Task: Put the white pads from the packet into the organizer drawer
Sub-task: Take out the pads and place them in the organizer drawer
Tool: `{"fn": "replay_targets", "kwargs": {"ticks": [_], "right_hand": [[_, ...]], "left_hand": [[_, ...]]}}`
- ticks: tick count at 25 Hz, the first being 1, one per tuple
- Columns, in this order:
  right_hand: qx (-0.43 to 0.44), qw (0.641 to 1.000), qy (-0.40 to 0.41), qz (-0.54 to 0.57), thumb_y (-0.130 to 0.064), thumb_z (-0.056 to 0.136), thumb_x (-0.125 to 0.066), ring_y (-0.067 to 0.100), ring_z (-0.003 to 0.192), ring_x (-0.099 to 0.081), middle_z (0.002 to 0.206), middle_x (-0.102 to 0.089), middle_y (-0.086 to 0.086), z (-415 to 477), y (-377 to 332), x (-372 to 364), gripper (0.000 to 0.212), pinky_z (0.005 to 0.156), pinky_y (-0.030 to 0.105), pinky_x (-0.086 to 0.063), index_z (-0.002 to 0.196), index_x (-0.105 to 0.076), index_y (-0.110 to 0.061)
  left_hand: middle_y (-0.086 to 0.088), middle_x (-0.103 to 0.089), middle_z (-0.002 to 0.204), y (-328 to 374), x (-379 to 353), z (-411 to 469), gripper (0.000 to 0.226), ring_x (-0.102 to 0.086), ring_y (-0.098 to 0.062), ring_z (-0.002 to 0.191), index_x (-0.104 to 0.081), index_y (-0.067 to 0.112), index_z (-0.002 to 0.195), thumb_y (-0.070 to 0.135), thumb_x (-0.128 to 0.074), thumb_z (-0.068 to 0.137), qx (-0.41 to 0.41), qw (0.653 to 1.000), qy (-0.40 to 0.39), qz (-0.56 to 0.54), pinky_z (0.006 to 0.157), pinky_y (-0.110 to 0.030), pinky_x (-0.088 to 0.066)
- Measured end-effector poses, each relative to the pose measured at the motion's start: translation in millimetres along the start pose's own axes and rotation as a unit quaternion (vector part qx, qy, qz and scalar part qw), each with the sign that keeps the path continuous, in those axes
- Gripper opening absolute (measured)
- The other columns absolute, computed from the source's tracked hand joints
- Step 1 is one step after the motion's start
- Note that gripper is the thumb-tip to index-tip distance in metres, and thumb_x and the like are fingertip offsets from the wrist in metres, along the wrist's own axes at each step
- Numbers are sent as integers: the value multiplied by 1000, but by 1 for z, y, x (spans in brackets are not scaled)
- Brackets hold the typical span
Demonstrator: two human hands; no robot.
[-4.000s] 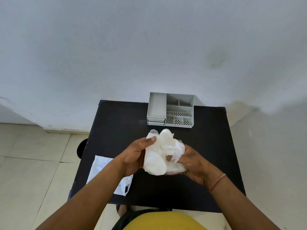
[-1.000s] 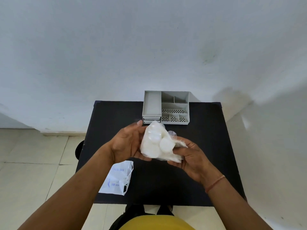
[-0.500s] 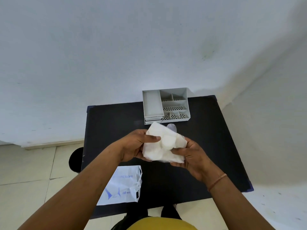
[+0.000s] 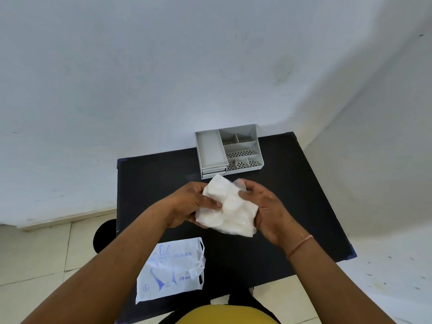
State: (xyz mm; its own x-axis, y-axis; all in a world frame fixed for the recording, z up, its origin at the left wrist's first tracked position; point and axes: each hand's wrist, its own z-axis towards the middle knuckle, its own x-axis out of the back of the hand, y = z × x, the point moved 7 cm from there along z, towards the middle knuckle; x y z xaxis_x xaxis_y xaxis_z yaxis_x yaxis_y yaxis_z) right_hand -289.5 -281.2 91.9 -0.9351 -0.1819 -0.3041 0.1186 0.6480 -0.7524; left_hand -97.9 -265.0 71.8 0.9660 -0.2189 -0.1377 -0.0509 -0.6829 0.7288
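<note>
Both hands hold a clear plastic packet of round white pads (image 4: 228,205) above the middle of the black table (image 4: 304,206). My left hand (image 4: 194,202) grips its left side with the thumb across the front. My right hand (image 4: 264,206) cups the right side, fingers curled over the packet's top. The grey organizer (image 4: 228,150) stands at the table's far edge, just beyond the packet. Its two small drawers (image 4: 214,172) at the front left look closed. Its open top compartments hold nothing visible.
A white packet printed with blue gloves (image 4: 171,268) lies at the table's near left edge, partly overhanging. A white wall rises right behind the organizer. A dark round object (image 4: 105,235) sits on the tiled floor left of the table.
The view has tilted and shifted. My right hand has slid from under the packet to its top right, and the packet has been turned between both hands.
</note>
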Motion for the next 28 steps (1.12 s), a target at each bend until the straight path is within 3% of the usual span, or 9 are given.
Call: {"fn": "replay_targets", "kwargs": {"ticks": [2,5,8,10,11,14,19,23,28], "right_hand": [[64,996,22,-57,-7,89,-72,31,110,-72,123,-76,6,0,-6,5,39,92,53,-59,125,-74,-23],[53,995,17,-78,-23,97,-67,26,115,-71,131,-73,-3,-2,-5,7,24,97,57,-58,117,-79,-19],[30,993,15,-117,-34,100,-62,25,116,-71,138,-67,-9,-3,-6,8,32,93,56,-61,102,-81,-9],[35,992,30,-118,-24,93,-74,30,115,-71,134,-69,-1,0,-10,7,21,86,49,-64,110,-78,-14],[34,992,45,-114,-17,86,-80,31,114,-71,133,-69,1,2,-10,8,34,84,47,-64,120,-73,-19],[-37,995,65,-72,-11,78,-85,31,113,-69,130,-65,0,5,4,13,68,89,53,-62,135,-53,-31],[-74,995,62,-5,0,85,-76,35,105,-75,115,-78,11,3,28,16,45,80,49,-64,125,-68,-17],[-81,976,107,173,2,95,-63,31,81,-79,99,-82,13,0,42,25,27,57,37,-64,117,-68,-13],[-57,939,148,306,-1,87,-68,29,75,-80,100,-81,14,-6,53,45,36,52,34,-63,121,-67,-14]], "left_hand": [[-10,-81,119,0,2,-1,37,-76,-35,109,-77,19,122,12,-85,87,1,1000,-5,-8,67,-43,-65],[-11,-80,121,0,6,-1,37,-76,-33,106,-76,19,124,11,-83,88,1,1000,2,-28,62,-39,-64],[-10,-80,122,0,10,-1,38,-75,-35,110,-76,21,125,12,-83,88,-3,1000,4,-21,65,-41,-64],[-10,-80,122,1,10,2,39,-76,-36,111,-76,22,125,12,-83,88,-6,1000,0,-12,67,-43,-65],[-10,-80,122,2,9,4,39,-76,-36,111,-76,22,125,13,-84,88,-9,1000,-1,-11,69,-44,-65],[-7,-81,120,7,5,7,40,-77,-33,112,-76,22,125,14,-86,87,-21,1000,4,0,77,-50,-67],[-7,-81,118,12,-1,15,37,-78,-30,106,-76,22,124,24,-85,89,-1,998,8,64,80,-52,-69],[-17,-81,114,20,-7,25,58,-76,-34,91,-73,16,125,65,-63,95,33,999,-8,-23,66,-41,-66],[-11,-72,128,3,34,97,24,-73,-25,93,-70,12,122,25,-69,102,37,963,227,-140,78,-47,-64]]}}
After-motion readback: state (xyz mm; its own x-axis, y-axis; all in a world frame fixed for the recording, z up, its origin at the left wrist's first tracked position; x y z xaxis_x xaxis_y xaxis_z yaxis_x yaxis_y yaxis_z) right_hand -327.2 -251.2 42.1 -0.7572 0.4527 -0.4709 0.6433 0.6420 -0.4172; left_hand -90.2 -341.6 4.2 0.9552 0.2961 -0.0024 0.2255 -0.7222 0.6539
